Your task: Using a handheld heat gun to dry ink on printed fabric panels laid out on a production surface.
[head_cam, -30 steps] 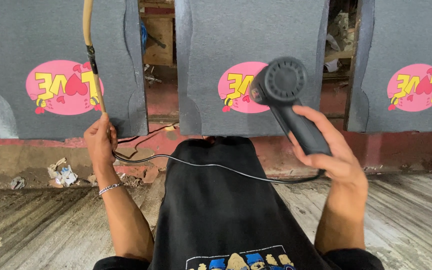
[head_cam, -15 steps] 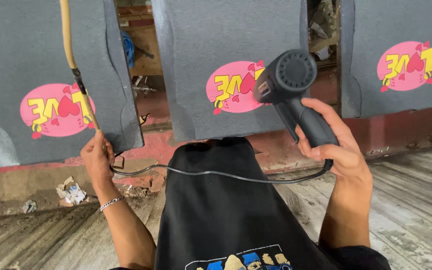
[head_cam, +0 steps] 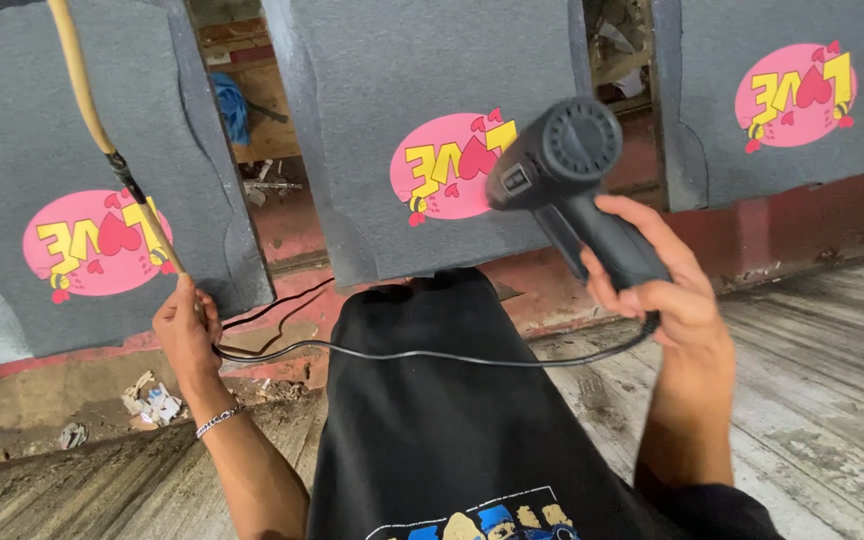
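Note:
My right hand [head_cam: 667,290] grips the handle of a black heat gun [head_cam: 567,180], its round back end facing me and its nozzle aimed at the middle grey fabric panel [head_cam: 432,70] with a pink and yellow print [head_cam: 452,165]. The gun's black cord [head_cam: 432,357] runs across my black shirt [head_cam: 452,420] to my left hand [head_cam: 187,335]. That hand is closed on the lower end of a long tan stick [head_cam: 87,95] and on the cord, in front of the left grey panel [head_cam: 62,180].
A third printed grey panel [head_cam: 792,90] hangs at the right. A red ledge [head_cam: 812,220] runs below the panels. Worn wooden floorboards [head_cam: 812,380] lie underfoot, with paper scraps [head_cam: 152,400] at the left. Through the gaps I see wooden shelving and blue cloth [head_cam: 234,105].
My view has swung right, so the panels drift left. The heat gun has moved closer to the middle panel's print. My left hand keeps hold of the stick.

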